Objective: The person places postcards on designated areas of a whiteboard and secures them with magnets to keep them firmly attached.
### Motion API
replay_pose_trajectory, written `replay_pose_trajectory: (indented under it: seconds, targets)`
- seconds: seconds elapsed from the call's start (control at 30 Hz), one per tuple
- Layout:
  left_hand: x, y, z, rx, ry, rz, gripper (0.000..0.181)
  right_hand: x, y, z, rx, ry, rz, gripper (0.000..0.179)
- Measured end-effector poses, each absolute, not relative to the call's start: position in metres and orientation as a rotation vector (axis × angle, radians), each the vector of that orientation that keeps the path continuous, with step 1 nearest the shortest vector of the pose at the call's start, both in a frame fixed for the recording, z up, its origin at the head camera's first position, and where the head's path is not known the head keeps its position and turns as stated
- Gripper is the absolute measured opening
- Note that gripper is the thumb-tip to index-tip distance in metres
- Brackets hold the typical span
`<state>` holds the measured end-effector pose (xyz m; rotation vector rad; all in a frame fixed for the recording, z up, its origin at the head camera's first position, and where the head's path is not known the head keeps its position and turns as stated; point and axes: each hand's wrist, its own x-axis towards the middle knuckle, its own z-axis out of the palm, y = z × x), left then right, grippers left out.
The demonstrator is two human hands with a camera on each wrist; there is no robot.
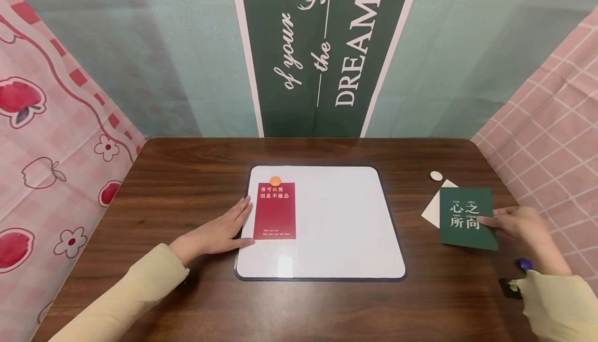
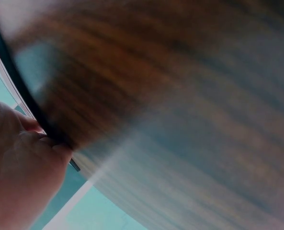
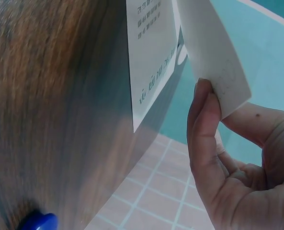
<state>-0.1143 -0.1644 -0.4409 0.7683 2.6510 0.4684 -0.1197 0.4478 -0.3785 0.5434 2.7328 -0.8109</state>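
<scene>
My right hand point(image 1: 523, 225) pinches the right edge of a green card point(image 1: 462, 238) with white Chinese characters, thumb on the printed face. In the right wrist view the pale back of this card point(image 3: 213, 52) is raised off the table, held between thumb and fingers. Beneath it lies a white printed card point(image 1: 432, 211), partly hidden. My left hand point(image 1: 217, 235) rests with extended fingers at the left edge of a white board point(image 1: 345, 217). On that board's left side lies a red card point(image 1: 274, 215), an orange round magnet point(image 1: 275, 181) at its top edge.
A white round piece point(image 1: 436, 176) lies behind the white card. Near my right sleeve are a blue round piece point(image 1: 525, 264) and a dark card point(image 1: 509, 288), partly covered by the sleeve. Cloth hangs behind and on both sides of the brown wooden table point(image 1: 187, 171).
</scene>
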Motion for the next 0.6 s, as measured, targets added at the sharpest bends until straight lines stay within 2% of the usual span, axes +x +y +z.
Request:
replay_pose_trajectory:
  seconds: [0.4,0.47,0.6]
  targets:
    - [-0.114,-0.164,-0.441,0.761,2.65,0.473,0.091,-0.126,0.437,-0.379,0.521,2.719,-0.875,0.082]
    - [-0.114,-0.164,-0.441,0.762,2.65,0.472,0.09,-0.126,0.434,-0.378,0.49,2.732,-0.844,0.078]
    - [-0.115,-0.164,-0.442,0.767,2.652,0.468,0.09,-0.127,0.43,-0.377,0.446,2.743,-0.83,0.057]
